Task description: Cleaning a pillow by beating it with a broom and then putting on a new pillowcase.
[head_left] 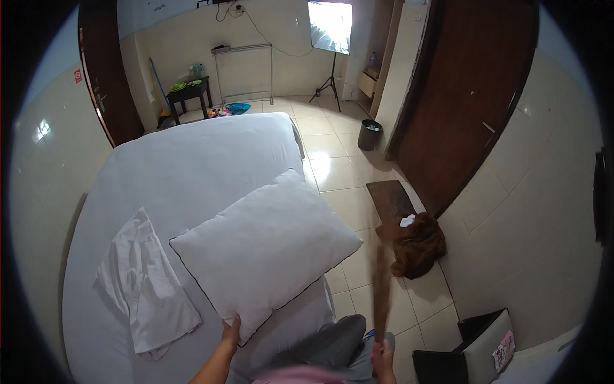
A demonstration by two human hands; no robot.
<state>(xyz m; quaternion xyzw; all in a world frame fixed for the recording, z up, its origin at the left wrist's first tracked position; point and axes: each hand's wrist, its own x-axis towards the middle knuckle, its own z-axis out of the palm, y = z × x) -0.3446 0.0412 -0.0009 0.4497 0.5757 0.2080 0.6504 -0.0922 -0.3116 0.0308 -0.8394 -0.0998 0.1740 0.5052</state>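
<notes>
A large white pillow (265, 237) with dark piping lies tilted across the near right part of the bed (204, 147), which has a white sheet. My left hand (231, 331) grips the pillow's near corner, thumb on top. In my right hand (382, 358) is the lower end of a long brown stick broom (382, 291), held upright beside the bed and smeared by motion. Its far end points toward the brown cloth heap on the floor. To the pillow's left lies a crumpled white pillowcase (144, 288), touched by neither hand.
On the tiled floor at right are a dark mat (391, 200), a brown cloth heap (419, 246) and a black bin (369, 136). A black-and-grey chair (489, 349) stands near right. Farther back are a lit softbox on a stand (330, 29), a metal rack (243, 50) and a small dark table (190, 91).
</notes>
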